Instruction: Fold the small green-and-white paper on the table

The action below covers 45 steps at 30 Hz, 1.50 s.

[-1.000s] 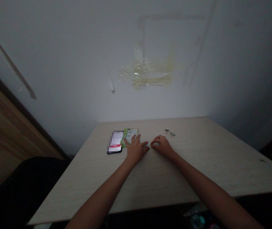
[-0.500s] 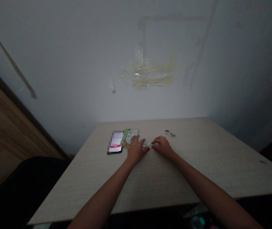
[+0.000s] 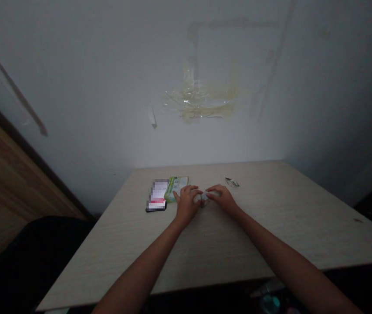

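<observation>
A small pale folded piece of paper [image 3: 204, 197] sits low over the table between my two hands, mostly covered by fingertips. My left hand [image 3: 187, 204] pinches its left side with thumb and fingers. On the opposite side, my right hand [image 3: 224, 199] has its curled fingertips closed on the paper. Just beyond my left hand lies a flat green-and-white packet [image 3: 177, 185], its near corner partly behind the fingers. What is printed on it is too small to read.
A phone [image 3: 158, 192] with a lit, blurred screen lies left of the packet. A small folded patterned scrap [image 3: 232, 182] rests beyond my right hand. The wooden table [image 3: 114, 261] meets a wall with peeling tape [image 3: 205, 104]. A dark chair back [image 3: 42, 244] stands at left.
The left hand's fingers have drawn in from lying spread across the packet's near edge and now pinch the paper. The paper has shifted slightly away from me, and the right fingertips have moved with it.
</observation>
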Each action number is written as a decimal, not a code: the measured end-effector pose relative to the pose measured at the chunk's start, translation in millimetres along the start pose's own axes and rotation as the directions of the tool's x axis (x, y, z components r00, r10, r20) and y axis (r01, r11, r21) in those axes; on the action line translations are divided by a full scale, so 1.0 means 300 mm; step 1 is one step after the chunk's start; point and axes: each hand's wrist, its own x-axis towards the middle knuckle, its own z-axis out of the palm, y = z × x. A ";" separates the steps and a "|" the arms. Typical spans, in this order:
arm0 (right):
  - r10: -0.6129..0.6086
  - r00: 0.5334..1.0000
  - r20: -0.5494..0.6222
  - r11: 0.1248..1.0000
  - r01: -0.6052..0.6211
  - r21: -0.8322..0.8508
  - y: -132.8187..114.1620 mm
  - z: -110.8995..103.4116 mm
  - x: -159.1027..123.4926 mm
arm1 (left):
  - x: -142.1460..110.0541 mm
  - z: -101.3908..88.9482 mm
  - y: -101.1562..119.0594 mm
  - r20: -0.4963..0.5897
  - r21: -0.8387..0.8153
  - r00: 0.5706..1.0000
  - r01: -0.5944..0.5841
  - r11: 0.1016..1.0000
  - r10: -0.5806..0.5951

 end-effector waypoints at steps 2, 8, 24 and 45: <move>0.010 1.000 -0.021 1.000 -0.010 0.016 -0.017 -0.004 0.002 | -0.002 0.000 0.001 0.003 -0.012 1.000 -0.016 1.000 0.016; 0.067 0.997 0.031 0.992 -0.070 0.101 -0.046 -0.018 0.001 | 0.004 0.008 -0.008 -0.020 -0.057 1.000 -0.007 0.998 0.006; -0.049 0.999 -0.021 0.999 0.048 -0.007 -0.040 -0.019 0.003 | 0.013 -0.010 0.010 -0.016 -0.116 0.996 0.090 0.989 -0.092; -0.061 0.998 0.028 0.996 0.063 -0.069 -0.022 -0.007 -0.003 | 0.010 -0.017 0.018 0.013 -0.038 0.999 0.048 0.998 -0.047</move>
